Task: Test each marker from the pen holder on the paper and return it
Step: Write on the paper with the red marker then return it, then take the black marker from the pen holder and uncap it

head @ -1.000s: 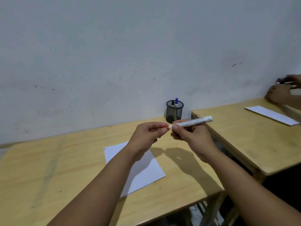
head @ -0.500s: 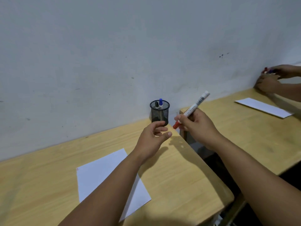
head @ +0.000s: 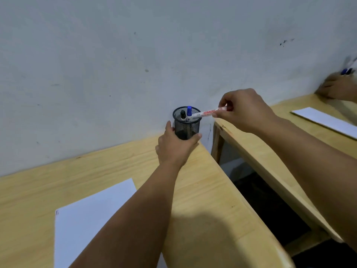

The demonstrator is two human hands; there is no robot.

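Observation:
A black mesh pen holder (head: 187,127) stands at the far right corner of my wooden table (head: 210,192), against the wall. My left hand (head: 174,147) wraps around its lower part. Inside it stand a blue-capped marker (head: 189,112) and a black-capped marker (head: 182,115). My right hand (head: 244,110) pinches the tail of a white marker with red lettering (head: 207,113), which lies tilted with its lower end inside the holder's rim. A white sheet of paper (head: 90,217) lies on the table at the lower left.
A second wooden table (head: 301,136) stands to the right across a dark gap (head: 270,206). On it lies another white sheet (head: 326,120). Another person's hand (head: 337,87) with markers shows at the far right edge. A grey wall rises behind.
My right hand carried the red marker from in front of me to the holder and tipped its end inside. My left hand let go of the marker and gripped the holder.

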